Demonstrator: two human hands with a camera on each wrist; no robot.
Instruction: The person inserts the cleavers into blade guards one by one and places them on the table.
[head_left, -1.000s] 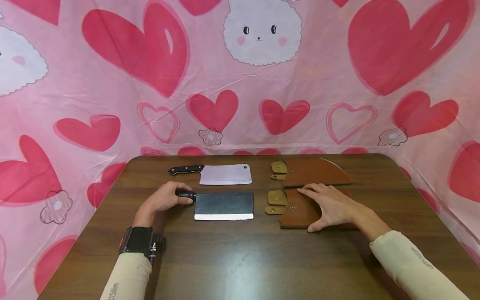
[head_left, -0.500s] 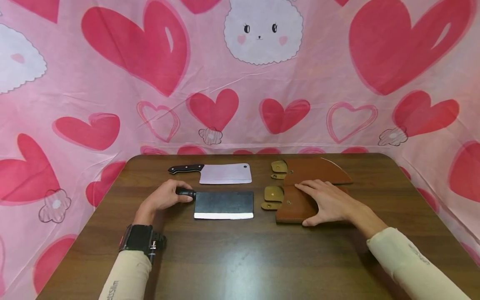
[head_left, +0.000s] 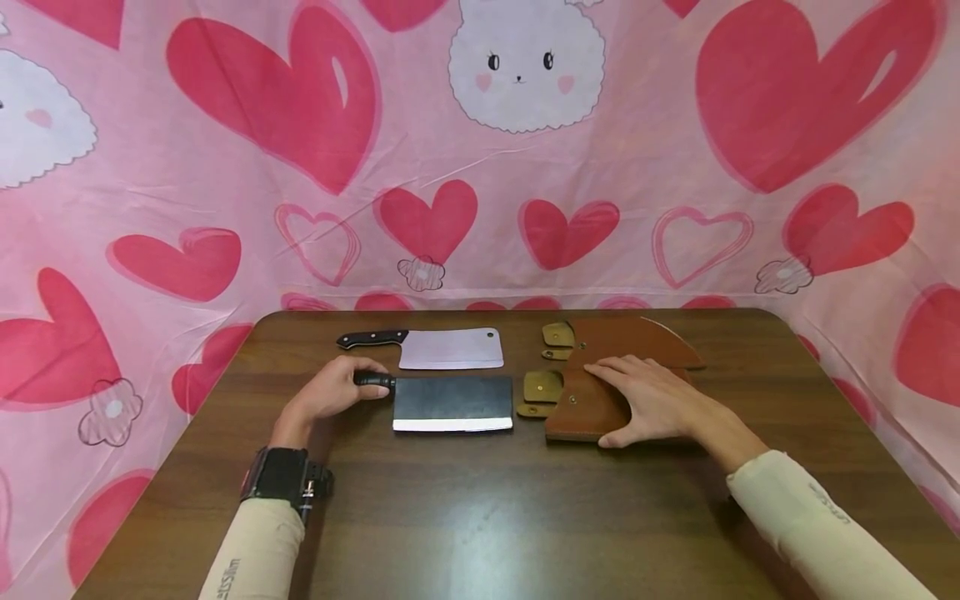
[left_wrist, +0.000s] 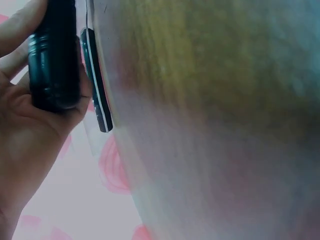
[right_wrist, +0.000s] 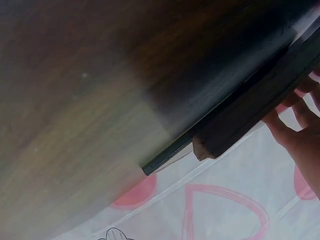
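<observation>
My left hand (head_left: pixel 330 390) grips the black handle of a dark-bladed cleaver (head_left: pixel 453 403), its bright cutting edge facing me. In the left wrist view fingers and thumb curl round the cleaver's handle (left_wrist: pixel 55 65). Across a brown leather knife sheath (head_left: pixel 588 407) spans my right hand (head_left: pixel 656 398), thumb at the near edge and fingers at the far one. That sheath's olive strap flaps (head_left: pixel 542 387) point left, close to the blade's end. The right wrist view shows the sheath (right_wrist: pixel 255 100) edge-on, with its far part under the fingers.
A second cleaver (head_left: pixel 452 348), pale-bladed with a riveted black handle, lies behind the first. Behind the held sheath is another brown sheath (head_left: pixel 633 342), partly overlapped in view. The wooden table (head_left: pixel 465 517) ends at a pink heart-patterned cloth (head_left: pixel 495 225).
My right hand has shifted left and slightly away from me with the sheath. The dark cleaver has moved slightly right and away from me in my left hand, narrowing the gap between them.
</observation>
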